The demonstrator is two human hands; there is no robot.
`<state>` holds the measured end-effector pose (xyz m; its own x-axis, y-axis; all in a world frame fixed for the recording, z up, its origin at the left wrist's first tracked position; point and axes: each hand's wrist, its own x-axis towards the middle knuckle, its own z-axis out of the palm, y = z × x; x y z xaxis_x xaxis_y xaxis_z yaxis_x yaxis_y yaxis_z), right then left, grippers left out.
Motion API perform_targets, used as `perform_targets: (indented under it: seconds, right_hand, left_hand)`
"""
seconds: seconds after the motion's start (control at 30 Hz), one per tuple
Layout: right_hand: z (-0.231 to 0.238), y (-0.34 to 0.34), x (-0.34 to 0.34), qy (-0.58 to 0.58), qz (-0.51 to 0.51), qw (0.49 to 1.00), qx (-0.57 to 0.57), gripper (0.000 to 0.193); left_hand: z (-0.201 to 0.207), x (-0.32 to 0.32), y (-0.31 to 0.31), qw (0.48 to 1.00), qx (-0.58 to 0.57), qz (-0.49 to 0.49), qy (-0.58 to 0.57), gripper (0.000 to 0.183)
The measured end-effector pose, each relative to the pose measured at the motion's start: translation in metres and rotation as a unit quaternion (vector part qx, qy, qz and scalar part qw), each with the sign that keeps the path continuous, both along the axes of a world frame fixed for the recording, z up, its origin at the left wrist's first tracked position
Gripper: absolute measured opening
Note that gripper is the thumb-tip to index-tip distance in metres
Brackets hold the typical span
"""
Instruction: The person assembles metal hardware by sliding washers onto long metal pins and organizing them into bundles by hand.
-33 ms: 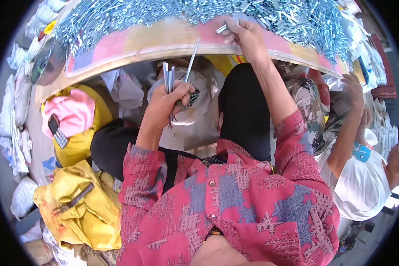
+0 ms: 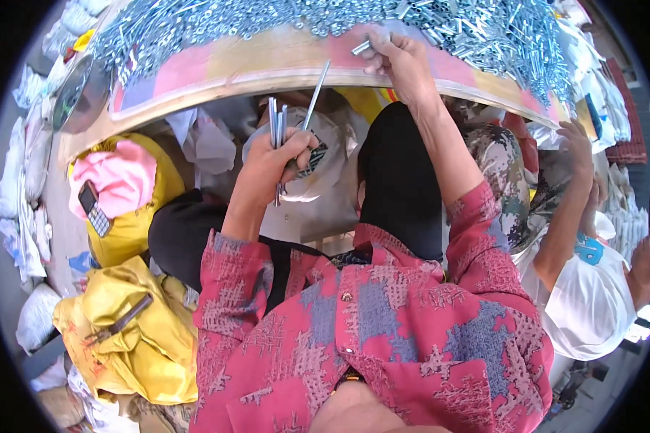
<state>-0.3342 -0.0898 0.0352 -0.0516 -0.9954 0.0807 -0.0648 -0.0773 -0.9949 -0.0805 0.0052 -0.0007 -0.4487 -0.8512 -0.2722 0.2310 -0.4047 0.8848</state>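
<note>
My left hand [image 2: 285,151] is closed round several long silver metal rods [image 2: 276,123]. One thinner rod [image 2: 318,94] leans away from the bunch, pointing toward the tabletop. Just over the table's near edge, my right hand [image 2: 404,61] pinches a short shiny metal tube [image 2: 361,47] between thumb and fingers. Beyond it lies a wide heap of loose silver hardware [image 2: 325,18]: small nut-like or ring-like pieces at the left and middle, tubes and bolts at the right. An open whitish sack [image 2: 325,209] with dark metal pieces inside hangs below my left hand.
The tabletop [image 2: 267,58] has a coloured sheet and a raised wooden edge. A dark bowl [image 2: 83,97] sits at its left end. A yellow sack [image 2: 115,245] with a pink cloth and a phone [image 2: 94,209] stands left. Another person's arm [image 2: 567,195] reaches in at the right.
</note>
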Motion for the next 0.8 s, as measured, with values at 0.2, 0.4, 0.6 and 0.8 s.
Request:
perform_targets:
  seconds: [0.2,0.4,0.6,0.8]
  right_hand:
    - [-0.003,0.016,0.040,0.025,0.073,0.997,0.008,0.022]
    - [0.004,0.001,0.094,-0.061,0.127,0.988,0.070,0.022]
    - [0.011,0.002,0.117,0.065,0.178,0.978,0.081,0.020]
    - [0.014,0.022,0.170,0.026,0.273,0.953,0.128,0.021]
  left_hand:
    - [-0.003,0.017,0.006,1.000,-0.021,-0.012,-0.018,0.024]
    - [-0.005,0.046,0.011,0.998,-0.030,0.060,0.018,0.021]
    - [-0.003,0.060,0.017,0.994,-0.034,0.101,0.003,0.020]
    - [-0.001,0.072,0.014,0.982,-0.012,0.187,0.004,0.021]
